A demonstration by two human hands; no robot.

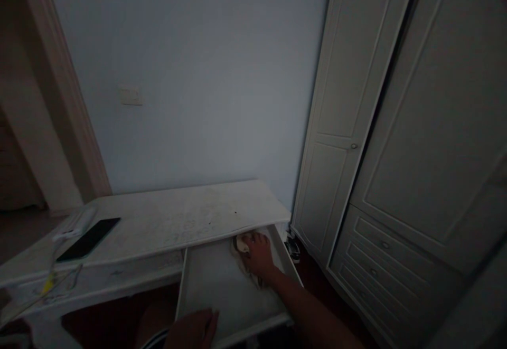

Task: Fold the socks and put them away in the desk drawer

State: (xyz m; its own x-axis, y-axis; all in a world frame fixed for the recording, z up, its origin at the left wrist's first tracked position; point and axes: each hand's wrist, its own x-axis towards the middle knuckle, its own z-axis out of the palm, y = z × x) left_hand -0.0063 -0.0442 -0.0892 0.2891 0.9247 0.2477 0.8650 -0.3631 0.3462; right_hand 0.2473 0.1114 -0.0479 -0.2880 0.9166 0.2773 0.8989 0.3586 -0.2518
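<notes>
A pulled-out white drawer juts from the right half of a white desk. Inside it, near the back right, my right hand is closed over a crumpled beige cloth, pressing it against the drawer's bottom. Part of the cloth hangs out below my palm; its far edge looks dark. My left hand is at the drawer's front left corner, fingers curled over the edge. The dim light hides some of its fingers.
A dark phone or tablet lies at the desk's left, beside a white object with a cable. A tall white wardrobe stands to the right. Between desk and wardrobe, dark and white items sit on the reddish floor.
</notes>
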